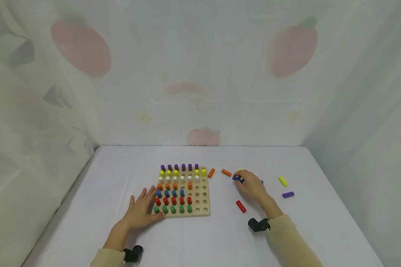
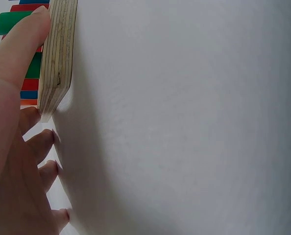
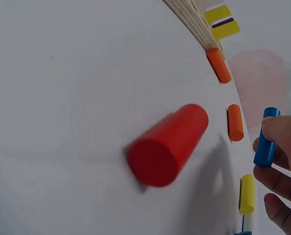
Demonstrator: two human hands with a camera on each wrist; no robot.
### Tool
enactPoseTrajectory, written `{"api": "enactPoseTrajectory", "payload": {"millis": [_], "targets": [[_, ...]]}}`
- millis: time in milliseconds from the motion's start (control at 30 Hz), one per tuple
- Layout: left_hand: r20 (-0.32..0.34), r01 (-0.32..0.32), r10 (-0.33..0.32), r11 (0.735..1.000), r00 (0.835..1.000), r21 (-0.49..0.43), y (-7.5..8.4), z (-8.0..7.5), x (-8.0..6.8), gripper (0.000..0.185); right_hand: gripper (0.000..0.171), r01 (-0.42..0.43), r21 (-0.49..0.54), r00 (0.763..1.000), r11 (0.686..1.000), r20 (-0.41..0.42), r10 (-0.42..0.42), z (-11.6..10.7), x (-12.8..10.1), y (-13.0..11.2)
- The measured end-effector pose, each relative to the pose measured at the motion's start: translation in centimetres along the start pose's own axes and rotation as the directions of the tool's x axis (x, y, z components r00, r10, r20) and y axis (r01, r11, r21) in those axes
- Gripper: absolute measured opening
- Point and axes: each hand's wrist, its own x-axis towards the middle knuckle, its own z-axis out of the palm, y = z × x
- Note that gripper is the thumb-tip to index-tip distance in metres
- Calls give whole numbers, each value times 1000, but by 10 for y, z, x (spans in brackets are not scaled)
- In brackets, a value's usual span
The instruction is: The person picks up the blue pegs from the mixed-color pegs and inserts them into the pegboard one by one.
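Note:
A wooden pegboard (image 1: 201, 206) holds rows of purple, yellow, white, orange, blue, red and green pegs, with bare holes mostly on its right side. My left hand (image 1: 140, 211) lies spread at the board's near left corner. Its thumb (image 2: 18, 46) touches the front edge beside a green peg, while the other fingers reach along the left side. Right of the board, my right hand (image 1: 254, 188) pinches a blue peg (image 3: 266, 147) between thumb and fingers, above the table.
Loose on the white table lie two orange pegs (image 1: 226, 172), a red peg (image 1: 241, 206), a yellow peg (image 1: 283, 181) and a purple peg (image 1: 288, 194). Another yellow peg (image 3: 247, 194) and a blue peg (image 1: 262, 182) are partly hidden near my right hand. Curtains (image 1: 200, 74) surround the table.

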Motion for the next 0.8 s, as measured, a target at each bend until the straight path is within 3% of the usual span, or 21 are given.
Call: {"api": "enactPoseTrajectory", "payload": {"millis": [200, 467, 800], "targets": [[1, 3, -3, 1000, 1000, 5, -1, 1, 1, 99, 23, 12, 16, 1000, 1000, 1, -12, 4, 2, -8], [0, 6, -6, 1000, 1000, 12, -4, 2, 2, 100, 22, -48, 61, 999, 997, 23, 47, 14, 4, -19], [1, 6, -6, 1000, 1000, 13, -5, 4, 2, 101, 23, -16, 94, 1000, 995, 5, 16, 29, 7, -28]]}}
